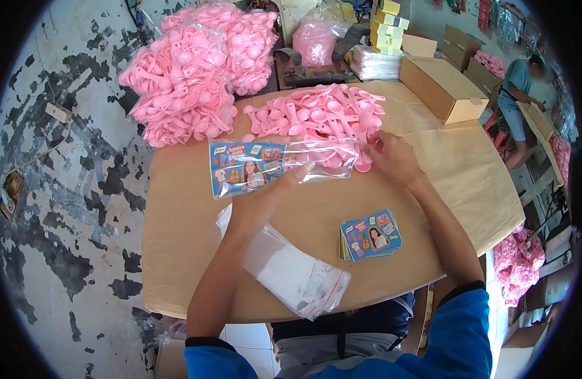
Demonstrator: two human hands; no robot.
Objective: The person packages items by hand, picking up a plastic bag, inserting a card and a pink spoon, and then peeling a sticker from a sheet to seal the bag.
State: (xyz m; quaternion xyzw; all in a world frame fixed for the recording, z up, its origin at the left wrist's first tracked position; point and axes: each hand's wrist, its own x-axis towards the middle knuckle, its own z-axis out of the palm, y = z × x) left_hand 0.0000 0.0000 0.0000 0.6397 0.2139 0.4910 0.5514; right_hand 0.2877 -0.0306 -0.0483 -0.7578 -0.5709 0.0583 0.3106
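Note:
My left hand point(275, 189) is closed on a clear plastic bag point(316, 170) with a blue printed card point(240, 167) at its left end. The bag lies level in front of a loose pile of pink spoons point(303, 114). At the pile's right edge is my right hand point(392, 155), its fingers bent in at the spoons; what they hold is too small to make out. Below my left forearm lies a stack of empty clear bags point(297, 271). A stack of blue printed cards point(371, 237) sits to the right of those bags.
Large bags of pink spoons point(190, 69) stand at the back left. A cardboard box point(442, 88) rests at the back right, beside white packets point(376, 63) and yellow stacks point(387, 28). Another person point(518, 101) sits beyond the brown-covered table point(183, 252) at the far right.

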